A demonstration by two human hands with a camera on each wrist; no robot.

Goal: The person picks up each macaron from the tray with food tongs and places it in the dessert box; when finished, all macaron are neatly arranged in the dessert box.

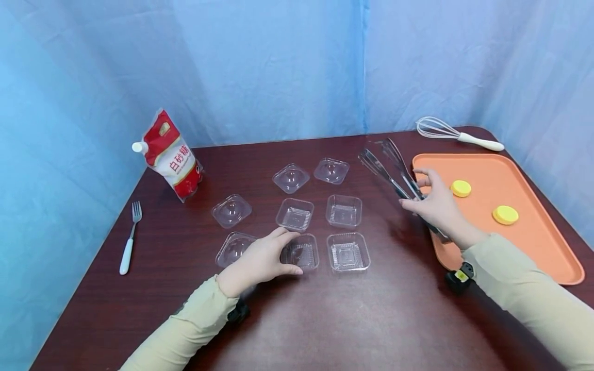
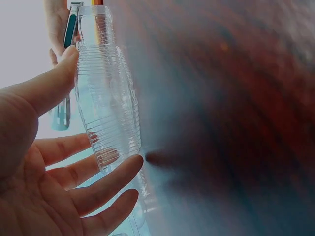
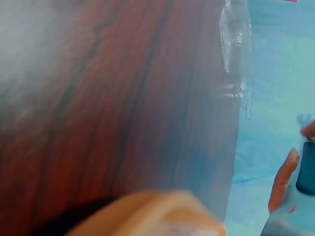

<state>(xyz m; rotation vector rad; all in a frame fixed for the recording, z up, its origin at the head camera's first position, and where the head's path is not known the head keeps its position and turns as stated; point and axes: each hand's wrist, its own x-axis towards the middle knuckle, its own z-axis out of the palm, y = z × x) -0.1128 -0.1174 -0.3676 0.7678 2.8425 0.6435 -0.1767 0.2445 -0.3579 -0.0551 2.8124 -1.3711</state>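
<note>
My left hand [image 1: 260, 260] spans a clear square plastic container [image 1: 303, 257] on the table, its thumb on one side and fingers on the other. The left wrist view shows the thumb and fingertips against the ribbed walls of that container [image 2: 106, 98]. Three more clear containers stand close by: one behind [image 1: 295, 214], one to its right [image 1: 348, 252], one diagonally back [image 1: 344, 211]. Over the left edge of the tray, my right hand [image 1: 438, 206] grips metal tongs [image 1: 381, 172] with dark handles; their arms are spread and point away from me.
Several clear domed lids [image 1: 232, 211] lie left of and behind the containers. An orange tray [image 1: 533, 247] at right carries two yellow round pieces [image 1: 505, 215]. A white whisk [image 1: 480, 141] lies behind it. A red-and-white sugar pouch [image 1: 174, 159] and a fork [image 1: 127, 252] are at left.
</note>
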